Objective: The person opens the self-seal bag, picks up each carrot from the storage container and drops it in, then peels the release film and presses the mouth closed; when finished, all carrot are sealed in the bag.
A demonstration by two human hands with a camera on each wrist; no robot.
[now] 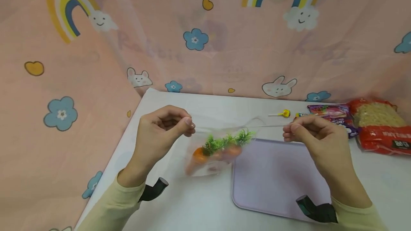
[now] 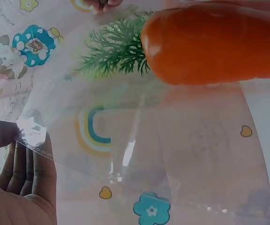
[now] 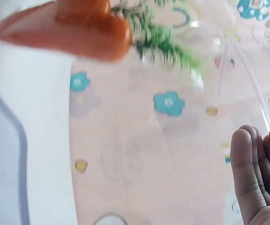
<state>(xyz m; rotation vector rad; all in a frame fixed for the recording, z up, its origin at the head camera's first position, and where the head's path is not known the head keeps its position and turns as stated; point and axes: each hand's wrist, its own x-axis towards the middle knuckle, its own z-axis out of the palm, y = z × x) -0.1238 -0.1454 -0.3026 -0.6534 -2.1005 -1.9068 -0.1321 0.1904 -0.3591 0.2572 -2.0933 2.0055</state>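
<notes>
A clear plastic bag (image 1: 205, 169) hangs between my two hands, tilted, over the table and the left edge of a lilac tray (image 1: 273, 177). Orange carrots (image 1: 199, 155) with feathery green tops (image 1: 228, 141) lie inside it. My left hand (image 1: 155, 136) pinches the bag's top edge between thumb and fingers; the left wrist view shows that edge (image 2: 35, 148) leaving the fingertips. With thumb and fingertips my right hand (image 1: 324, 145) pinches a thin pale string (image 1: 269, 126), pulled out to the right from the bag's mouth.
Behind my right hand lie a yellow lollipop (image 1: 285, 113), purple snack packets (image 1: 330, 110) and a red bag of noodles (image 1: 382, 127). The white table (image 1: 179, 202) backs onto a pink patterned curtain (image 1: 224, 63).
</notes>
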